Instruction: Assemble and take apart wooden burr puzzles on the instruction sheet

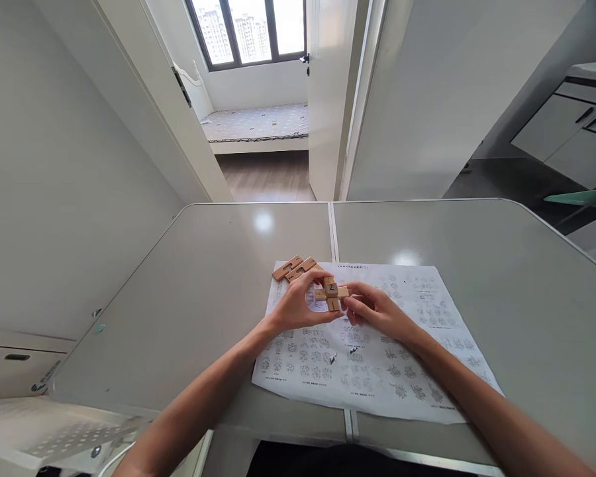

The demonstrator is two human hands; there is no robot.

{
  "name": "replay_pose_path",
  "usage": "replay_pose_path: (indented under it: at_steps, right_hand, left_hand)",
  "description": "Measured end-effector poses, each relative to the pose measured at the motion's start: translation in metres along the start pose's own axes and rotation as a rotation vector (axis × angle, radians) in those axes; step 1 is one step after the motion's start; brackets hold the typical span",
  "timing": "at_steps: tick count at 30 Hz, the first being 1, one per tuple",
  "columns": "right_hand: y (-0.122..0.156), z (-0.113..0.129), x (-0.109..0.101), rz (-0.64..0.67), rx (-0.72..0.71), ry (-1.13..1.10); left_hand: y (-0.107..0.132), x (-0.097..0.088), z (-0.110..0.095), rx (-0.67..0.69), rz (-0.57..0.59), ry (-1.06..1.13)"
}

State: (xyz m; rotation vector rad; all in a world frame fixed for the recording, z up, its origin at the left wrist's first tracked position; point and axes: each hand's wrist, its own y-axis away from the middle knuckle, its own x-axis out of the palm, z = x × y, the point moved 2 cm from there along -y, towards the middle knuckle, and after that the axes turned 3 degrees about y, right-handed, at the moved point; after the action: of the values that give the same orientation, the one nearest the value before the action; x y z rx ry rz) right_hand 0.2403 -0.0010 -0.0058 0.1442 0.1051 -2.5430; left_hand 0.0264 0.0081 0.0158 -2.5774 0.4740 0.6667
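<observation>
Between my two hands is a wooden interlocking puzzle [332,295], a small cross of light and darker wood blocks with a dark mark on the block facing me. My left hand [298,305] grips it from the left, thumb along the near side and fingers at the far side. From the right, my right hand [375,308] pinches the block that sticks out, its fingers curled. Just beyond my left hand, notched wooden puzzle pieces [288,267] lie on the far left corner of a printed instruction sheet [377,384]. The sheet carries rows of small line drawings.
Two small grey-white bits [333,358] lie on the sheet nearer to me. The sheet rests on a grey folding table [218,265] with a seam down its middle. Past its far edge, a white door [328,99] stands beside a doorway with a bed [258,126] beyond.
</observation>
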Motion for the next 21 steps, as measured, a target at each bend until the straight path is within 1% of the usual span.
replay_pose_path:
  at_steps: [4,7,10,12,14,17,19,21]
  right_hand:
    - [0.001,0.006,-0.001,0.077,0.009,0.069]
    - [0.001,0.008,0.0,0.084,-0.008,0.116]
    - [0.001,0.007,0.002,0.071,-0.021,0.174]
    - [0.001,0.007,0.001,0.08,-0.02,0.172]
    - [0.0,0.007,-0.001,0.137,-0.011,0.129]
    - [0.001,0.01,-0.006,0.297,0.016,0.022]
    - [0.002,0.012,-0.008,0.386,0.039,-0.027]
    - [0.003,0.013,-0.009,0.439,0.058,-0.033]
  left_hand:
    - [-0.001,-0.002,0.001,-0.016,0.038,0.066]
    - [-0.001,-0.002,0.002,-0.012,0.075,0.079]
    - [-0.001,-0.002,0.0,0.021,0.097,0.061]
    - [-0.002,-0.001,-0.001,0.042,0.118,0.056]
    - [-0.003,-0.001,-0.004,0.059,0.141,0.074]
    - [-0.003,-0.001,-0.009,0.085,0.204,0.179]
    - [-0.002,0.0,-0.012,0.071,0.267,0.258]
    - [-0.001,0.002,-0.014,0.036,0.326,0.312]
